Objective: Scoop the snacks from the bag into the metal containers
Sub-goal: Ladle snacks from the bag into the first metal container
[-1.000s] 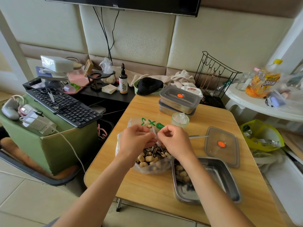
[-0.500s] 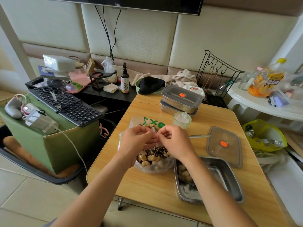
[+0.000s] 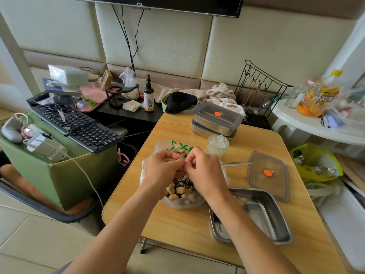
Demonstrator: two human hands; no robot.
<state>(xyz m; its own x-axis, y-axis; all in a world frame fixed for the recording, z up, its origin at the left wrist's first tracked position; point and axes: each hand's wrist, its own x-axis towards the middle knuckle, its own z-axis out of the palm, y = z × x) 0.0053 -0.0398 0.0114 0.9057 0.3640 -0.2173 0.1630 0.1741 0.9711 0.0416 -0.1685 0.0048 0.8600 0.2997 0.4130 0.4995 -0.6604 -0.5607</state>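
A clear plastic bag (image 3: 183,202) with green print holds peanuts (image 3: 176,191) and striped sunflower seeds on the wooden table (image 3: 177,224). My left hand (image 3: 163,169) and my right hand (image 3: 205,171) meet above the bag, both pinching its plastic rim. An open metal container (image 3: 266,218) lies right of the bag with a few snacks in its near-left corner, partly hidden by my right forearm. Its lid (image 3: 268,175) with an orange dot rests behind it. A metal spoon handle (image 3: 237,164) pokes out behind my right hand.
Two stacked closed metal containers (image 3: 217,120) and a small plastic cup (image 3: 218,145) stand at the table's back. A keyboard (image 3: 79,127) lies on a green box to the left. A wire rack (image 3: 258,91), a white side table (image 3: 316,125) and a yellow bag (image 3: 316,161) are to the right.
Both hands stay at the bag's rim, their fingers shifting slightly. The view has tilted a little; nothing else moved.
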